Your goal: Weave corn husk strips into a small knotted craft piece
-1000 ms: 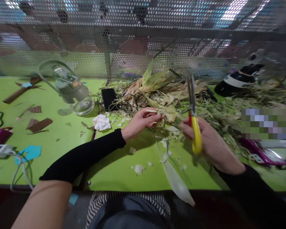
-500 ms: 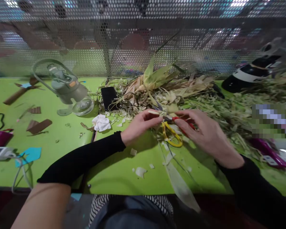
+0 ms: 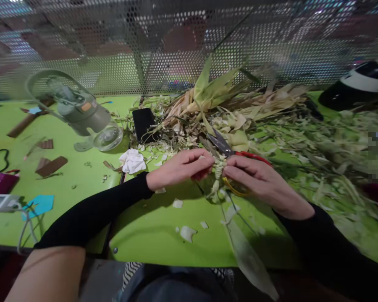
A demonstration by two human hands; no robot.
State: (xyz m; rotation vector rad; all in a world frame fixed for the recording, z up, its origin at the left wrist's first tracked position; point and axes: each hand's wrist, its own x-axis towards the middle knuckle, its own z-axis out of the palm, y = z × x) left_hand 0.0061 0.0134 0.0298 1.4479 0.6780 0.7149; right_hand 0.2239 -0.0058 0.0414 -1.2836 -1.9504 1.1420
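A small knotted braid of pale green corn husk (image 3: pixel 218 170) is held up between my hands. My left hand (image 3: pixel 184 167) pinches its upper left side with thumb and forefinger. From the right, my right hand (image 3: pixel 260 178) grips the braid's other side between fingertips and thumb. Scissors with red handles (image 3: pixel 222 144) rest just behind my right fingers, blades pointing up and left. Part of a yellow scissor loop (image 3: pixel 236 188) shows under my right hand. Something red, mostly hidden, sits below my left fingertips. A long husk strip (image 3: pixel 250 260) trails over the table's front edge.
Behind my hands lies a heap of dry corn husks (image 3: pixel 214 100) with a black phone (image 3: pixel 144 125) beside it. A crumpled tissue (image 3: pixel 132 161), a grey-green bottle (image 3: pixel 85 113) and blue paper (image 3: pixel 39 205) are leftward. A dark bottle (image 3: pixel 355 86) stands right. Perforated metal (image 3: pixel 113 63) borders the back.
The red-handled scissors have left my right hand's grip and now rest behind the fingers. The braid has come into clearer view between both hands. The view has shifted slightly.
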